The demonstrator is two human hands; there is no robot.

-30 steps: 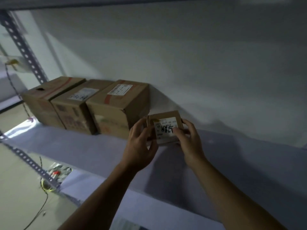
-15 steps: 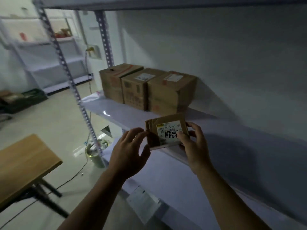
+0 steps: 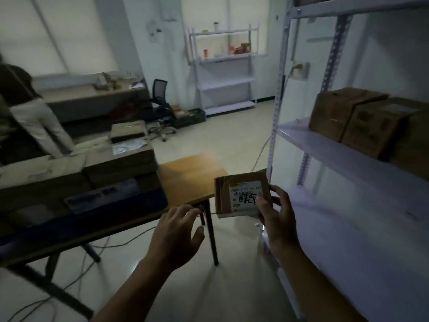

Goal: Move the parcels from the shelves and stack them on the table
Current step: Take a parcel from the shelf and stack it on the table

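Cardboard, small and labelled: the parcel (image 3: 241, 194) sits in my right hand (image 3: 277, 217), thumb across its label, fingers wrapped behind its right edge, held in the air between desk and shelving. My left hand (image 3: 177, 233) is spread and holds nothing, just left of the parcel. Beyond, the wooden desk (image 3: 192, 175) carries stacked parcels (image 3: 116, 163). Further right, three cartons (image 3: 362, 122) stand on the shelf (image 3: 325, 147).

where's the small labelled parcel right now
In the head view, the small parcel is off the shelf, held in the right hand, right of the table's near corner.
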